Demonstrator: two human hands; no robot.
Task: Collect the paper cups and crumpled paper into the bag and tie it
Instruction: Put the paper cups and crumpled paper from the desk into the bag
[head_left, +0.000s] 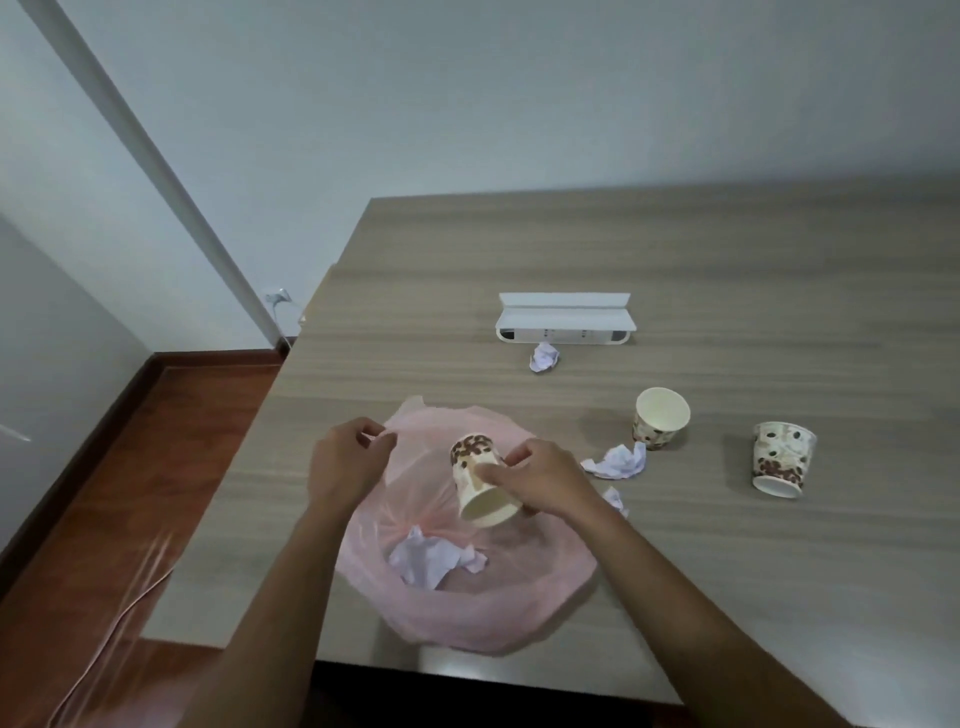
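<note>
A thin pink plastic bag (498, 608) lies open on the table near its front edge, with crumpled white paper (431, 561) inside. My left hand (345, 460) pinches the bag's far rim and holds it up. My right hand (545, 480) grips a coffee-bean-patterned paper cup (480, 483), tilted with its mouth toward me, over the bag's opening. To the right, an upright cup (661, 423) and an upside-down cup (782, 457) stand on the table. Crumpled paper (618, 462) lies beside the upright cup, a smaller piece (615, 501) by my right wrist, another (544, 357) farther back.
A white box-like device (565, 319) sits at the back middle of the wooden table (727, 270). The table's left edge runs diagonally beside a red-brown floor (130, 493) with a cable on it. A grey wall stands behind.
</note>
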